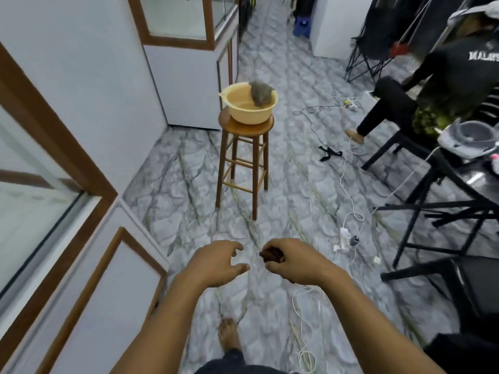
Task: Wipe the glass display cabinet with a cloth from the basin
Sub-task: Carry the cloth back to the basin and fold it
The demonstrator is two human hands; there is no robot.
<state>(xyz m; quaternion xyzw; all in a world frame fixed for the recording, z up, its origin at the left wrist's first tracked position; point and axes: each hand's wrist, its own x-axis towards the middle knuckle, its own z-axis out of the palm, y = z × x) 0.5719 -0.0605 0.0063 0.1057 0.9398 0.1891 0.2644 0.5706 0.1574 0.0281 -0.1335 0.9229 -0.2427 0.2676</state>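
1. left hand (216,263): empty, fingers loosely spread and half curled, held out over the floor.
2. right hand (294,261): fingers wrapped round a small dark brown wad (272,255), by the look of it a bunched cloth.
3. basin (248,114): yellow, sits on a wooden stool (245,129) ahead, well apart from both hands. a grey cloth (260,94) hangs over its far rim; some water seems to lie in the bottom.
4. glass display cabinet (81,163): brown-framed, close on the left; neither hand touches it. a second cabinet (183,20) stands beyond, beside the stool.
5. progress (judgement): a cloth is in hand, so fetching looks done. no wiping contact is visible, and the glass shows no clear wet streaks, so how much has been wiped cannot be told.
6. writing: white letters on the dark shirt (483,55) of a person at the right edge read roughly "malays", cut off by the frame. no other legible labels.
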